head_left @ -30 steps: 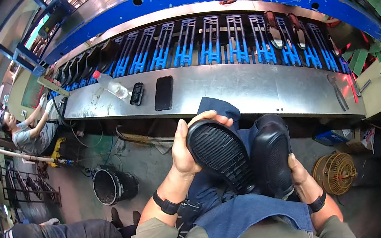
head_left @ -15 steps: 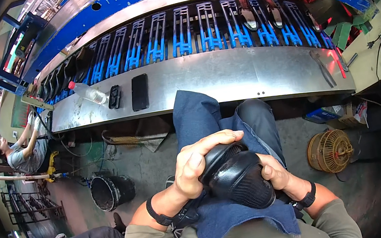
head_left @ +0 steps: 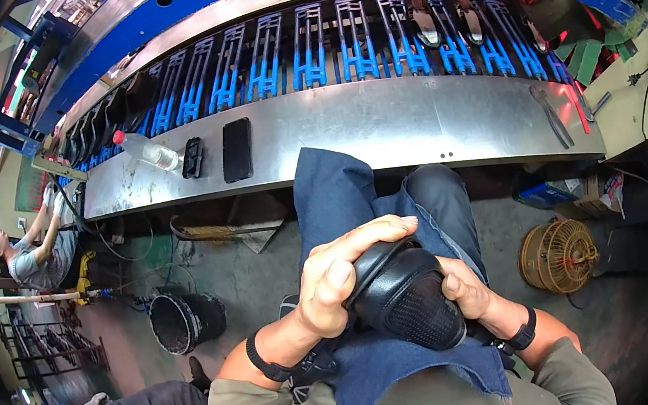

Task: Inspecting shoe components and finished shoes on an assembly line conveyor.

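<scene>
Two shoes are held together over the lap, on the person's side of the near edge of the long brushed-steel desk [head_left: 379, 123]. The left grip [head_left: 324, 286] is curled round the glossy black rounded shoe [head_left: 369, 271], fingers stretched over its top and thumb bent along its left side. The right grip [head_left: 464, 290] pinches the black finely textured shoe [head_left: 410, 303] at its right side; its other fingers are mostly hidden. The textured shoe lies between the two grips, overlapping the glossy one.

The desk carries one clear plastic bottle with a red cap [head_left: 149, 151] toward its left end, then one small black case [head_left: 193, 157] and one flat black phone [head_left: 237, 150]. One grey metal long-handled tool [head_left: 552, 116] lies near its right end.
</scene>
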`<state>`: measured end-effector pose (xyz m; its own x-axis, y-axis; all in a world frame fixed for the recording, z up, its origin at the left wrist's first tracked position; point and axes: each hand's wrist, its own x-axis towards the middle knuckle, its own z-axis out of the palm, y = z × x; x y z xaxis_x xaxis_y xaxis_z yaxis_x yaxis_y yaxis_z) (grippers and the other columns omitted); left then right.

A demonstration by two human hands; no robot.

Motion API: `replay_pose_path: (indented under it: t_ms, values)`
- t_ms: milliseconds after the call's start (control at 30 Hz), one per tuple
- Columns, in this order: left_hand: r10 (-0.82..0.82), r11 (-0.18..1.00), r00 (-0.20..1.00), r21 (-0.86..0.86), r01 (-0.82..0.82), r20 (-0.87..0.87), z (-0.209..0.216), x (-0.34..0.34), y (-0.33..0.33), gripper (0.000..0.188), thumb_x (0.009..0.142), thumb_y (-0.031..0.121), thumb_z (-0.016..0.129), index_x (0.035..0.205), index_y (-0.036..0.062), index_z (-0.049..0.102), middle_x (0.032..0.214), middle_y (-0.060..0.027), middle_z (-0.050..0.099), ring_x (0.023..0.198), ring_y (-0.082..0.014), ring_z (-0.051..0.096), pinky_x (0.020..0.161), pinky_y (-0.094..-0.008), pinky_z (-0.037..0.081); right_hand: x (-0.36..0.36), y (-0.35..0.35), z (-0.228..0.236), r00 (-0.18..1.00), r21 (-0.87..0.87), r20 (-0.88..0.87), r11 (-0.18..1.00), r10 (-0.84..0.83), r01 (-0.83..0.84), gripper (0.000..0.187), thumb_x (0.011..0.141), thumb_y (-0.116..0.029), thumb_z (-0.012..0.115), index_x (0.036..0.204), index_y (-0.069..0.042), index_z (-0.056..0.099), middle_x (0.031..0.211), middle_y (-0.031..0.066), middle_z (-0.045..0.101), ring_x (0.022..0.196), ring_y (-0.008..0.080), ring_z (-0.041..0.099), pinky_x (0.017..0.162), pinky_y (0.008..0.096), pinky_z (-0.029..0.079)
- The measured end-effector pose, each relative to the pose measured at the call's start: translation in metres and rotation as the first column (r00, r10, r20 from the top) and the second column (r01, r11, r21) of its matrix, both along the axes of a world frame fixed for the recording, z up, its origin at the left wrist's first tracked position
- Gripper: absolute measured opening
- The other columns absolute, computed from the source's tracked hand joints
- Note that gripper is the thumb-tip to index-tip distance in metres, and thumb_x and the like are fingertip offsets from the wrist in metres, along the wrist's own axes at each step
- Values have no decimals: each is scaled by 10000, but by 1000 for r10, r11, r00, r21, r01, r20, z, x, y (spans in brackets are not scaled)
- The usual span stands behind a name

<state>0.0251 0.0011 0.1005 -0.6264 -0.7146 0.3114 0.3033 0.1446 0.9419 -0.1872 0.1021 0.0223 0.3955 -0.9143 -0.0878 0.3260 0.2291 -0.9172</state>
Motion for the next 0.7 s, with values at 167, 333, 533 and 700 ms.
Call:
replay_pose_path:
  t_ms: [167,333,533,700]
  values:
    - [-11,1000,1000,-5,11,13,0,-3,0,709,1027,491,339,1274,-122,597,1301,-288,627,1214,-381,623,1073,-437,455,-3,2,-7,1000,4,-1,1000,-11,11,879,938,-684,537,1378,77,515,1263,148,632,1128,197,611,969,336,491]
    - [-34,999,999,17,33,24,-4,-6,0,709,1027,494,337,1269,-117,603,1303,-291,625,1243,-387,604,1087,-442,442,-7,3,-10,1000,15,13,1000,-14,14,867,942,-683,534,1357,78,531,1233,144,642,1111,191,614,932,329,502]
    - [-88,994,995,66,84,54,-9,-5,12,763,1029,525,278,1400,-108,485,1396,-288,560,1248,-381,601,1094,-437,435,-7,4,-10,999,-34,-19,999,-42,42,877,944,-700,513,1344,79,545,1207,139,653,1088,192,623,923,324,501]
    - [28,964,955,-261,52,295,23,14,4,716,900,251,730,1453,-98,437,1471,-303,486,1333,-399,543,1108,-409,433,-10,8,-16,997,4,5,997,-72,72,851,974,-677,482,1358,81,533,1222,137,651,1091,186,619,936,316,494]
